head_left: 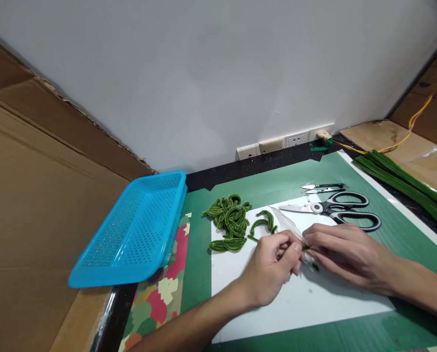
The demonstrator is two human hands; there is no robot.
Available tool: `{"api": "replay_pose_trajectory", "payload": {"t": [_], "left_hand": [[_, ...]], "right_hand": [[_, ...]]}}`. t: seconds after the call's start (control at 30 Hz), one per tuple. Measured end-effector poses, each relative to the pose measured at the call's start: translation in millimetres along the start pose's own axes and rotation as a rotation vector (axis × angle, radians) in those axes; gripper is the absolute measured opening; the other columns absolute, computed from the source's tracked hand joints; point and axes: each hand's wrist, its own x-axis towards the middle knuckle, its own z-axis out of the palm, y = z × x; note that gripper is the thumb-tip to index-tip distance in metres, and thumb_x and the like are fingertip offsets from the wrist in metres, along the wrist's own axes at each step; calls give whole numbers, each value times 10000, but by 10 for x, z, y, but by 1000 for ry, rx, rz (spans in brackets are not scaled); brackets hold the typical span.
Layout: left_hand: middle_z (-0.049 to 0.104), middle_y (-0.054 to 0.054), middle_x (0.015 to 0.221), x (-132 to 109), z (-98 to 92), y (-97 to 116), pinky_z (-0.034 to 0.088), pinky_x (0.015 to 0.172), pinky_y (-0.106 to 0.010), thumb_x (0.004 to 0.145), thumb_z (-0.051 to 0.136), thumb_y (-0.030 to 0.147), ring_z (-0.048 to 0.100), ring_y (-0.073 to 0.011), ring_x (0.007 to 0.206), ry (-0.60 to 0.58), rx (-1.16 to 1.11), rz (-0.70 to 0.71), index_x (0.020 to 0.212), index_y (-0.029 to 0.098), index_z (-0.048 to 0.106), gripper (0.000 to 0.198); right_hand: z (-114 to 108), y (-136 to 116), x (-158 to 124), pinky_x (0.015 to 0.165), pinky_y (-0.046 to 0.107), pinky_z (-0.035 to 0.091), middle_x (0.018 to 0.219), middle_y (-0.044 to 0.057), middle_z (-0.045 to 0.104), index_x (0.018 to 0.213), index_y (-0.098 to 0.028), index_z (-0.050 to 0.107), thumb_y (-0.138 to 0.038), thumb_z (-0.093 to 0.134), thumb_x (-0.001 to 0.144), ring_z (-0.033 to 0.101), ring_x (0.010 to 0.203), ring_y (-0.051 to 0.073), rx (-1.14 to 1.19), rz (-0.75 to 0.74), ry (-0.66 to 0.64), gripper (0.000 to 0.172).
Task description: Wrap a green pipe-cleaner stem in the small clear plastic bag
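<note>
Over a white sheet [255, 318], my left hand [271, 269] is closed, thumb and forefinger pinched together. My right hand [350, 254] meets it with fingertips pinched too. A short green chenille stem [305, 248] shows between the fingertips, mostly hidden by them. Just behind the hands lies a translucent whitish strip [287, 222]. Left of them are a few curved green fuzzy pieces [262, 222] and a heap of looped, leaf-like chenille pieces [231, 217]. Scissors [328, 208] with black and grey handles lie beyond my right hand, beside small thread snips [324, 187].
A blue perforated basket [130, 230] stands at the left, near a cardboard wall [38, 195]. Long green chenille stems [405, 188] lie in a bundle at the right. Power sockets [273, 145] with a plugged-in yellow cable [402, 142] run along the back wall. A green mat [196, 244] covers the table.
</note>
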Motion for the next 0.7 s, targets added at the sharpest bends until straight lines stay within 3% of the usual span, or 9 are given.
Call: {"api": "replay_pose_trajectory", "payload": {"t": [0.23, 0.7], "left_hand": [[576, 26, 696, 5, -5, -12, 372, 548, -205, 1059, 588, 536, 467, -51, 537, -16, 23, 10, 912, 148, 597, 415], [593, 27, 678, 21, -4, 3, 380, 567, -195, 1008, 698, 422, 479, -58, 543, -19, 23, 20, 852, 156, 596, 325]], "right_hand": [[1, -2, -3, 668, 279, 376, 923, 32, 629, 1109, -192, 591, -108, 473, 1090, 556, 772, 134, 37, 0, -39, 146], [35, 0, -31, 666, 314, 339, 868, 33, 615, 1052, -175, 653, -118, 468, 1089, 536, 748, 145, 85, 12, -78, 197]]}}
